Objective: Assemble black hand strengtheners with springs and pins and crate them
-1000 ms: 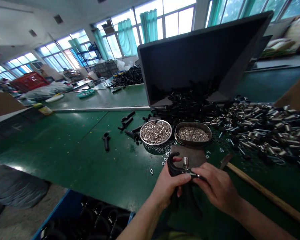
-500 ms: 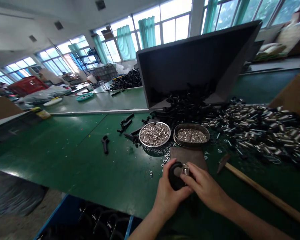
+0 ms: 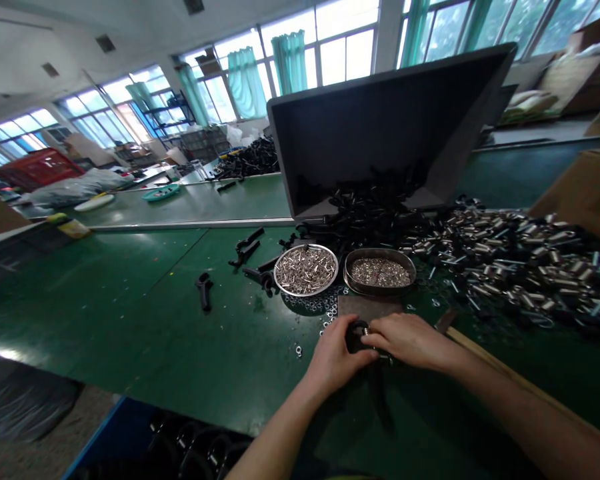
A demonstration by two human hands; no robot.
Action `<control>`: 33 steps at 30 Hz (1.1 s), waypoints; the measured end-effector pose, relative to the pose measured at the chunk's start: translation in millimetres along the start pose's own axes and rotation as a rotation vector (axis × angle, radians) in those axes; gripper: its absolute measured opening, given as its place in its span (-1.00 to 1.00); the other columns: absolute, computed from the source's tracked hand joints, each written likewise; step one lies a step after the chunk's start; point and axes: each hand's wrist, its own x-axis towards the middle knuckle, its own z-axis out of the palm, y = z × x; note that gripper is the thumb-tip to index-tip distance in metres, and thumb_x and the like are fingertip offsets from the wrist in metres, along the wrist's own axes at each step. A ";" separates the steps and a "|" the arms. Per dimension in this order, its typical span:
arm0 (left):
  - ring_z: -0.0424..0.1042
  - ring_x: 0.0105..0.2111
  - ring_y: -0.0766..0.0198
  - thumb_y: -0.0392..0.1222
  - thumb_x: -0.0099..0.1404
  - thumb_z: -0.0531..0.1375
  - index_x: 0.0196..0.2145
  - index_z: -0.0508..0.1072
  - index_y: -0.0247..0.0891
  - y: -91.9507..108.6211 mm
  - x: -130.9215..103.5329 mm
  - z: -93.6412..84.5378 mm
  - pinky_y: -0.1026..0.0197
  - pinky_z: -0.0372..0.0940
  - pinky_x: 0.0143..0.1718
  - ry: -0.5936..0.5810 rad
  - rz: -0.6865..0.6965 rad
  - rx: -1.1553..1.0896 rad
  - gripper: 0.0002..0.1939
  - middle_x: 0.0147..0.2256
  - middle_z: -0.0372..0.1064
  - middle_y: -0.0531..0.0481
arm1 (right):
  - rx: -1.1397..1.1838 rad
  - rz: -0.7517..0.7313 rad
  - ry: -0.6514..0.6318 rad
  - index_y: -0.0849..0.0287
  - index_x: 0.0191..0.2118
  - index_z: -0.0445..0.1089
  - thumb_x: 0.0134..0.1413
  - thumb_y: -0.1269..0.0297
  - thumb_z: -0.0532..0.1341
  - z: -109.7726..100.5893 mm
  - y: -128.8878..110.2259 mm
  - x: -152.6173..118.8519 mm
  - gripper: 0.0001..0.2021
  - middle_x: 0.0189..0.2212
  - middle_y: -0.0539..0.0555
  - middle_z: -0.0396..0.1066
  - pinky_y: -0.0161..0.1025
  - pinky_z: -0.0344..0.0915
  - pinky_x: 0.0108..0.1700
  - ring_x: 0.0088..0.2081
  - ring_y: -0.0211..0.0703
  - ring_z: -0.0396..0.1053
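My left hand (image 3: 334,357) is curled around a black, ring-like part (image 3: 353,339), its thumb and fingers on either side. My right hand (image 3: 405,339) is closed against the same part from the right, its fingertips pinching a small, shiny coiled piece that looks like a spring (image 3: 366,331), mostly hidden. A metal pin end (image 3: 387,359) shows below the right fingers, and a dark handle-like length (image 3: 379,397) extends toward me. Both hands are at the near edge of a flat metal plate (image 3: 360,305) on the green table.
Behind the plate stand a round dish (image 3: 305,294) of small metal pins and an oval tin (image 3: 384,291) of tiny parts. A hammer (image 3: 446,321) lies right, partly behind my forearm. Black handles (image 3: 205,292) lie left; a grey bin (image 3: 280,160) and heaped metal parts (image 3: 530,260) lie beyond.
The black part has tipped lower toward the plate, and its ring shows less. My right hand has turned over it, back of the hand up, covering more of the coiled piece.
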 end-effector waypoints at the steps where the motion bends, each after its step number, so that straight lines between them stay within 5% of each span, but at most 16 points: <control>1: 0.32 -0.06 0.11 -0.15 0.05 0.32 0.00 0.31 -0.19 -3.1 10.0 -6.0 0.08 0.23 -0.04 0.066 0.047 0.102 -0.45 -0.08 0.34 -0.09 | -0.046 0.008 0.027 0.13 -0.40 0.46 0.17 0.12 0.09 -6.3 3.0 10.3 -0.71 -0.41 0.11 0.51 -0.23 0.20 -0.39 -0.36 -0.03 0.45; 6: 0.29 -0.08 0.12 -0.20 0.25 0.14 -0.13 0.42 -0.27 -16.1 66.6 -51.2 0.10 0.20 -0.04 0.370 0.013 0.611 -0.76 -0.16 0.34 -0.13 | -0.107 0.033 0.235 0.16 -0.29 0.47 0.19 0.25 0.08 -26.3 -4.8 80.6 -0.77 -0.24 0.19 0.47 -0.19 0.24 -0.22 -0.12 0.01 0.37; 10: 0.28 -0.08 0.09 -0.19 0.21 0.18 -0.19 0.45 -0.28 -22.2 100.0 -70.0 0.12 0.20 -0.07 0.335 -0.066 0.796 -0.78 -0.16 0.35 -0.17 | -0.099 0.058 0.310 0.24 -0.29 0.47 0.14 0.29 0.12 -20.6 -18.3 131.3 -0.80 -0.16 0.27 0.43 -0.19 0.26 -0.21 -0.05 0.06 0.29; 15: 0.31 -0.13 0.15 -0.25 0.23 0.14 -0.35 0.47 -0.23 -28.0 111.2 -69.4 0.18 0.20 -0.14 0.278 -0.069 0.781 -0.90 -0.23 0.40 -0.11 | -0.032 0.046 0.317 0.21 -0.29 0.45 0.12 0.36 0.12 -8.2 -18.1 152.4 -0.85 -0.19 0.22 0.44 -0.21 0.25 -0.21 -0.10 0.00 0.32; 21: 0.36 -0.20 0.13 -0.18 0.22 0.16 -0.35 0.46 -0.25 -30.4 110.4 -77.1 0.17 0.20 -0.20 0.343 -0.104 0.670 -0.88 -0.22 0.41 -0.13 | 0.125 0.025 0.376 0.20 -0.26 0.40 0.14 0.32 0.12 -12.6 -13.3 145.7 -0.87 -0.20 0.17 0.45 -0.19 0.22 -0.15 -0.11 -0.04 0.34; 26: 0.39 -0.29 0.21 -0.16 0.26 0.11 -0.30 0.43 -0.27 -24.0 91.3 -85.2 0.22 0.21 -0.23 0.387 -0.106 0.517 -0.85 -0.31 0.44 -0.07 | 0.313 -0.023 0.388 0.18 -0.20 0.36 0.18 0.29 0.07 -15.7 -3.2 101.8 -0.84 -0.31 0.04 0.48 -0.32 0.25 -0.24 -0.32 -0.24 0.40; 30: 0.36 -0.45 0.32 -0.13 0.18 0.18 -0.36 0.41 -0.29 -20.7 50.3 -65.4 0.31 0.22 -0.40 0.246 -0.125 -0.008 -0.84 -0.45 0.41 0.04 | 0.584 -0.011 0.311 0.20 -0.24 0.39 0.15 0.25 0.08 2.1 14.0 48.8 -0.81 -0.41 0.01 0.48 -0.34 0.26 -0.38 -0.45 -0.27 0.39; 33: 0.35 -0.47 0.34 -0.17 0.09 0.24 -0.37 0.41 -0.30 -18.1 18.8 -37.1 0.32 0.21 -0.41 0.102 -0.159 -0.345 -0.83 -0.47 0.39 0.07 | 0.575 0.024 0.276 0.20 -0.38 0.40 0.11 0.20 0.11 19.6 22.6 26.7 -0.79 -0.46 0.00 0.46 -0.32 0.25 -0.36 -0.42 -0.24 0.39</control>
